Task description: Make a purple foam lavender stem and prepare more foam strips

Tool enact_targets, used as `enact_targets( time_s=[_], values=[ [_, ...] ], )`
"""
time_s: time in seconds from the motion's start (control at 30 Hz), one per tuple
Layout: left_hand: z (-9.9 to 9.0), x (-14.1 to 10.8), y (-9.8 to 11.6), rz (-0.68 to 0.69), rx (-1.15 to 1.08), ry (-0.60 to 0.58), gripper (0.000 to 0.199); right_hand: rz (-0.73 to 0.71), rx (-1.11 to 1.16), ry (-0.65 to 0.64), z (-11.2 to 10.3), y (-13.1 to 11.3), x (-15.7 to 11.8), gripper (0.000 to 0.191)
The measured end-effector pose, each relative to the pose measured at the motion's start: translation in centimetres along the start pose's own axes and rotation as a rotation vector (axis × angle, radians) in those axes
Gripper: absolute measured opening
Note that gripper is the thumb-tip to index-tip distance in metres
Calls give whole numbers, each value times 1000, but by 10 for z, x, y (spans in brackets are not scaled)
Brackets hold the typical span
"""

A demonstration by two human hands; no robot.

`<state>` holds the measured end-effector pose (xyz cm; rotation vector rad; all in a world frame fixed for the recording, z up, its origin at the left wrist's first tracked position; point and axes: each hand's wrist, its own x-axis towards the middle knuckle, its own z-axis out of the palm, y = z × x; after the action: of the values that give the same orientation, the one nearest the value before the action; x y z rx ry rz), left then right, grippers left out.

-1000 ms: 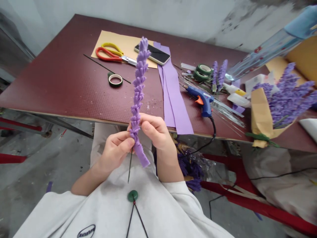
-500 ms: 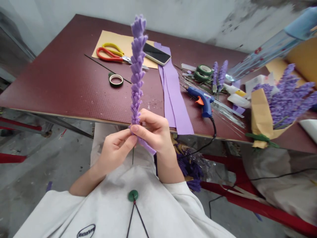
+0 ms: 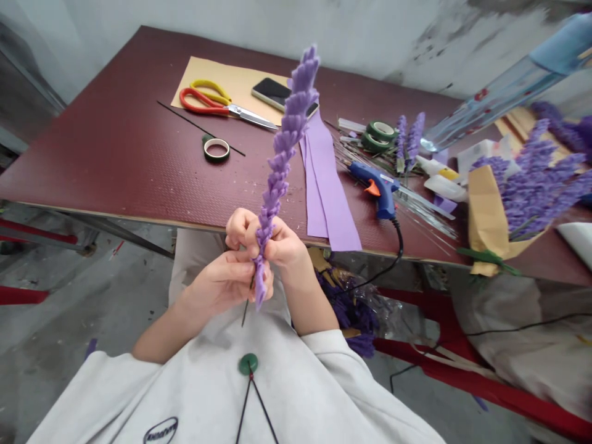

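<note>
A long purple felt flower spike (image 3: 284,142) stands up from between my hands, its tip leaning right. My left hand (image 3: 226,279) is closed on the base of the spike, where a dark thin stem (image 3: 245,314) pokes out below. My right hand (image 3: 284,245) pinches the spike just above, its fingers partly behind it. The loose end of the purple strip (image 3: 260,293) hangs down beside the stem. Beyond my hands lie a roll of green tape (image 3: 216,150), red and yellow scissors (image 3: 206,102) and wide purple felt strips (image 3: 326,185).
On the dark red table (image 3: 115,135) are a phone (image 3: 272,92), brown paper (image 3: 231,73) and a thin dark wire. To the right lie a blue glue gun (image 3: 382,185) with its cord, green tape rolls, wires, a tall bottle (image 3: 504,86) and a wrapped purple bouquet (image 3: 531,185).
The flower spike has tilted from upright to leaning right. My hands have shifted their grip around its base, and the loose strip end now hangs down instead of pointing right.
</note>
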<state>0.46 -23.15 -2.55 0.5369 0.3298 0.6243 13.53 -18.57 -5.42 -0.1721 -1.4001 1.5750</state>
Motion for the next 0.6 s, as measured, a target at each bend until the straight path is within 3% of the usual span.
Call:
enact_targets(
  time_s=[0.07, 0.13, 0.3, 0.37, 0.5, 0.6],
  values=[
    [0, 2, -2, -6, -34, 16, 23, 3, 53, -30, -3, 3, 1, 30],
    [0, 2, -1, 44, 28, 104, 23, 40, 3, -10, -4, -4, 0, 30],
    [5, -2, 3, 275, 411, 401, 17, 125, -392, 100, 3, -53, -3, 48],
    [6, -4, 2, 396, 565, 476, 16, 143, -600, 161, 10, -68, -4, 34],
    [3, -4, -1, 497, 750, 445, 19, 99, -828, 186, 19, -75, -5, 17],
    [-3, -4, -1, 416, 748, 359, 27, 87, -666, 161, 15, -68, -8, 9]
  ],
)
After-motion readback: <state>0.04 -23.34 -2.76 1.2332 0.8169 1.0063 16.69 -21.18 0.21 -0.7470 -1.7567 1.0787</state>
